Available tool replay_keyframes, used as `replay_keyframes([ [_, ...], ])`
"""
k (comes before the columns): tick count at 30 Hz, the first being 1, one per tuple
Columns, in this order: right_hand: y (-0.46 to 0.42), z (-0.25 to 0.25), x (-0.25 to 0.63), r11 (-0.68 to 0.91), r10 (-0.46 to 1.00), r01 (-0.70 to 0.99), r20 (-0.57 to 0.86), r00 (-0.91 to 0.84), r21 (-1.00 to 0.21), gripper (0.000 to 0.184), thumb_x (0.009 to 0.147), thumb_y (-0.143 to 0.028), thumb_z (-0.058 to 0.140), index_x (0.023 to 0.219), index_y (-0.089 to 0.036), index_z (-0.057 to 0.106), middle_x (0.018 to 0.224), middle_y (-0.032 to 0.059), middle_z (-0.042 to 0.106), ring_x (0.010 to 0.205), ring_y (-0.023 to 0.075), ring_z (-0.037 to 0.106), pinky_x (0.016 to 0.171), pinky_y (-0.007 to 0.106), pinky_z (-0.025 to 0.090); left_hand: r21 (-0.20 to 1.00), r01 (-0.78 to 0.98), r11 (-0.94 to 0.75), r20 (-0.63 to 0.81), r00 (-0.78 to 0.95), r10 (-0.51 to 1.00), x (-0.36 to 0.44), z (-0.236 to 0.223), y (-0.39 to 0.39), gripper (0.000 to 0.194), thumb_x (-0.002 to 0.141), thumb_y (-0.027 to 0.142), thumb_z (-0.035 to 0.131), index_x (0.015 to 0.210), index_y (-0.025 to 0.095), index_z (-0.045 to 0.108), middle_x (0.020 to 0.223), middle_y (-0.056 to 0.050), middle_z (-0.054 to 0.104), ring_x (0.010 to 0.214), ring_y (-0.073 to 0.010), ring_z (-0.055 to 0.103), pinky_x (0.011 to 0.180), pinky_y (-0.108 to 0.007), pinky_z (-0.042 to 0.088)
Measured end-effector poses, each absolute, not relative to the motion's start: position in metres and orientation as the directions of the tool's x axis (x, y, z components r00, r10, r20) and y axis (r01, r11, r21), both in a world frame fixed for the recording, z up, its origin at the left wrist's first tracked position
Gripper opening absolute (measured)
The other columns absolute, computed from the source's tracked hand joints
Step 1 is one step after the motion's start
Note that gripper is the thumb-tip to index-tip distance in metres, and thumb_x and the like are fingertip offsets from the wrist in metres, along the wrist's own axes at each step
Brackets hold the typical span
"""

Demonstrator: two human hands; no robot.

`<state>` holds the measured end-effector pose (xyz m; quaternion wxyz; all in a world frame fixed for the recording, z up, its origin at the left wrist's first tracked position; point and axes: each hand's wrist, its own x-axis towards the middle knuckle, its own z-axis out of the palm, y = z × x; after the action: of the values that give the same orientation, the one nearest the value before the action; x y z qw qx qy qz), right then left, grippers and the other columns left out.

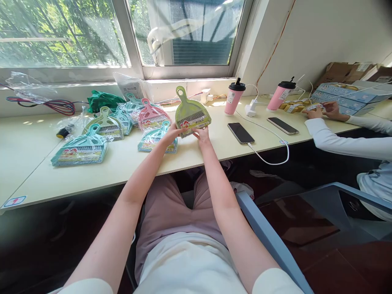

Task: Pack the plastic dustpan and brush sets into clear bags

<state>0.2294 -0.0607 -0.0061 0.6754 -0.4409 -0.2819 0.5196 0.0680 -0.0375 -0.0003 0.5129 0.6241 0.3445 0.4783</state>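
Together, left hand point(173, 132) and right hand point(202, 134) grip the green dustpan point(190, 108) low, fingers point(181, 130) closed on its edge.

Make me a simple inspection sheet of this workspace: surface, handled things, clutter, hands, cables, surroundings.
Surface: pale yellow table, sunlit patches near the window.
Handled things: green dustpan set held up; more wrapped sets lie to its left.
Clutter: two pink cups, two phones, green plastic.
Hands: left hand and right hand hold the green set's lower edge.
Cables: white cable from one phone loops past the table edge; coloured wires bundled far left.
Surroundings: co-worker's hands and blue boxes at right.
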Motion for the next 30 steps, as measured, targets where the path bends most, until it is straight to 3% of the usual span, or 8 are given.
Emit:
replay_keyframes([
  [8, -0.0619, -0.0074, 0.2296, 0.121, 0.953, -0.462, -0.028, 0.302, -0.879, 0.062, 0.063, -0.006, 0.078, 0.117, -0.027, 0.055, 0.122, 0.0009, 0.074, 0.116, 0.018, 0.069, 0.101, 0.041, 0.061, 0.975, -0.097, -0.198, 0.216, 0.242, 0.946, 0.0714, -0.0005, -0.0361, 0.05, 0.06, 0.037, 0.091, 0.103, 0.019, 0.072, 0.097, -0.008, 0.077, 0.092, -0.0269, 0.073, 0.087, -0.042, 0.06],
  [16, -0.0639, -0.0074, 0.2293, 0.117, 0.944, -0.488, -0.055, 0.324, -0.865, 0.067, 0.065, -0.007, 0.079, 0.123, -0.028, 0.053, 0.125, 0.0032, 0.074, 0.118, 0.019, 0.07, 0.101, 0.041, 0.062, 0.976, -0.095, -0.198, 0.215, 0.232, 0.949, 0.0749, -0.0007, -0.0369, 0.06, 0.058, 0.043, 0.091, 0.11, 0.018, 0.074, 0.109, -0.011, 0.079, 0.103, -0.032, 0.074, 0.083, -0.041, 0.062],
  [20, -0.0656, -0.0049, 0.2277, 0.114, 0.944, -0.516, -0.07, 0.323, -0.849, 0.069, 0.065, -0.005, 0.079, 0.123, -0.028, 0.052, 0.127, 0.0045, 0.073, 0.121, 0.0199, 0.07, 0.103, 0.041, 0.062, 0.973, -0.088, -0.213, 0.227, 0.218, 0.949, 0.0757, -0.0008, -0.037, 0.056, 0.06, 0.046, 0.089, 0.107, 0.018, 0.074, 0.105, -0.012, 0.079, 0.104, -0.0346, 0.075, 0.085, -0.044, 0.063],
  [24, -0.0664, -0.0025, 0.2252, 0.134, 0.955, -0.531, -0.035, 0.296, -0.837, 0.074, 0.062, -0.001, 0.08, 0.125, -0.028, 0.051, 0.128, 0.0047, 0.073, 0.123, 0.0205, 0.07, 0.105, 0.041, 0.061, 0.958, -0.145, -0.246, 0.273, 0.209, 0.939, 0.0751, 0.0008, -0.0371, 0.054, 0.062, 0.046, 0.088, 0.105, 0.017, 0.074, 0.106, -0.013, 0.079, 0.109, -0.0362, 0.074, 0.093, -0.049, 0.063],
  [30, -0.06, -0.0077, 0.2237, 0.169, 0.96, -0.536, 0.015, 0.28, -0.827, 0.084, 0.059, 0.001, 0.084, 0.129, -0.027, 0.05, 0.129, 0.0045, 0.071, 0.121, 0.0197, 0.071, 0.105, 0.041, 0.061, 0.952, -0.152, -0.264, 0.292, 0.209, 0.933, 0.0735, -0.0015, -0.035, 0.058, 0.06, 0.049, 0.092, 0.107, 0.018, 0.076, 0.111, -0.012, 0.08, 0.112, -0.0351, 0.074, 0.095, -0.046, 0.062],
])
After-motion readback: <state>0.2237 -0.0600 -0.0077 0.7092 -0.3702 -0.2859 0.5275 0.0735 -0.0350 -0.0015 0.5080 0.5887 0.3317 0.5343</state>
